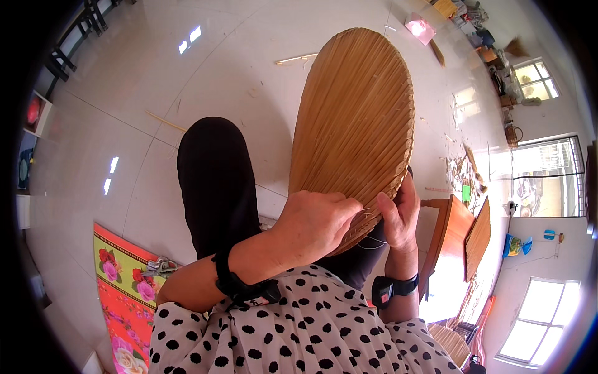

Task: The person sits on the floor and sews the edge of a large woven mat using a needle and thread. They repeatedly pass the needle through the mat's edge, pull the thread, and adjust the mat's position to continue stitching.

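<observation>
A large tan palm-leaf fan [355, 118], ribbed and with a bound rim, leans upright over my lap, its broad end away from me. My left hand [317, 219] lies across its lower part, thumb and fingers pinched close to the right rim. Fine pale strands show at those fingertips, and a thin thread [376, 240] loops below them; whether a needle is there I cannot tell. My right hand [400, 213] grips the rim from the right, thumb on the front face and fingers behind, partly hidden.
Metal scissors [163, 267] lie on a red and green floral cloth [121, 299] at lower left. A wooden table [437, 240] stands close on the right. Plant scraps [461, 168], a broom [437, 53] and a pink dustpan [420, 29] are on the tiled floor.
</observation>
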The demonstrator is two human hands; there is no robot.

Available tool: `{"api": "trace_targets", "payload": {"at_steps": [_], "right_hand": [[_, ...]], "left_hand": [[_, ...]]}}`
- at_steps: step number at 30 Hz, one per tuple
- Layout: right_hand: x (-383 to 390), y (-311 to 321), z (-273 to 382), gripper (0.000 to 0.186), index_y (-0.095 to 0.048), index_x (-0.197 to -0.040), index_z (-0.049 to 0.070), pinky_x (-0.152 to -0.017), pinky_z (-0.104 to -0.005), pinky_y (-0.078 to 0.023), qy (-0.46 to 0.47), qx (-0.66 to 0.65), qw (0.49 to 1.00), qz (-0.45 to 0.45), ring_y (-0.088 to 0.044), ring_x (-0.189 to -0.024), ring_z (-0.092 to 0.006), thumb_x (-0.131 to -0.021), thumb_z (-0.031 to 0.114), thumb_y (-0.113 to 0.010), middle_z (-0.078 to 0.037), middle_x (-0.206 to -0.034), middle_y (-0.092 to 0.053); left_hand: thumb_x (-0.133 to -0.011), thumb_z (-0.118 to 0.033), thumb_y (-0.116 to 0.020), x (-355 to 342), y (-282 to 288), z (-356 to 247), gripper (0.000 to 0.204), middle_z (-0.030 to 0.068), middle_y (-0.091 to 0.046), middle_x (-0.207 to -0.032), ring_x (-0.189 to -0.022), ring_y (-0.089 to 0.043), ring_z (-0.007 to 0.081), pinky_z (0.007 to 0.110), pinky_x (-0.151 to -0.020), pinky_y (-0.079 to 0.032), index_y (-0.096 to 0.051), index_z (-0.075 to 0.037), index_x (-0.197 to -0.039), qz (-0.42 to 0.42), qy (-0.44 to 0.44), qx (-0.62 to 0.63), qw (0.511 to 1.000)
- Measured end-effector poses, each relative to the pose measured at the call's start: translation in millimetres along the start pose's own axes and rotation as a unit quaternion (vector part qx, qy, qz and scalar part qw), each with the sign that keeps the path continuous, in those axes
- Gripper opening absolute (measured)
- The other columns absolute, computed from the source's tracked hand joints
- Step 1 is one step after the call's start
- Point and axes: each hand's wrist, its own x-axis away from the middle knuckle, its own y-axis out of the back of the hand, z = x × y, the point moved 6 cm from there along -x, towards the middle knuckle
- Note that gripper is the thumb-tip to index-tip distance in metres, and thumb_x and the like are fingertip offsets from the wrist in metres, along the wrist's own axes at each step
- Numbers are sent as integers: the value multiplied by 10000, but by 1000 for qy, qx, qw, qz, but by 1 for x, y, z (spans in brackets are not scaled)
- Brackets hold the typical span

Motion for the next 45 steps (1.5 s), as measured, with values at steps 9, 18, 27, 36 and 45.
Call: {"api": "trace_targets", "payload": {"at_steps": [9,18,27,36,45], "right_hand": [[0,-1,2,357,-500,-1108,-50,-678,-243,-428,-5,0,1000,2,-486,-774,-102,-870,187,-622,-28,-862,-544],[-1,-2,3,331,-499,-1080,-43,-668,-238,-423,1,7,1000,-1,-472,-765,-94,-861,172,-623,-28,-841,-539],[1,-7,3,252,-484,-944,-15,-563,-240,-373,23,38,999,-12,-397,-659,-83,-835,140,-650,-5,-723,-470],[9,-37,-4,378,-507,-978,1,-692,-263,-493,21,-93,995,40,-540,-752,-124,-723,77,-776,-44,-857,-522],[12,-71,-6,561,-558,-1162,-17,-879,-345,-545,122,-110,984,67,-614,-1008,-250,-681,90,-825,-145,-1157,-562]], "left_hand": [[-806,-40,-666,-1,-1,0,186,68,-651,-738,-622,-646,263,354,-521,-507,-678,-86,-986,-4,-4,-6,1000],[-802,-45,-668,-1,1,-2,189,63,-644,-726,-615,-645,255,351,-518,-506,-679,-86,-987,-3,-6,-15,1000],[-787,-49,-658,-5,4,-2,205,43,-612,-704,-613,-631,252,350,-506,-492,-686,-121,-977,25,-34,-82,996],[-789,34,-678,0,36,8,168,90,-643,-726,-584,-613,262,292,-513,-473,-691,-43,-938,-1,-7,-27,1000],[-818,85,-633,18,62,18,210,92,-608,-692,-553,-577,167,258,-514,-445,-680,-22,-993,18,48,-31,998]]}}
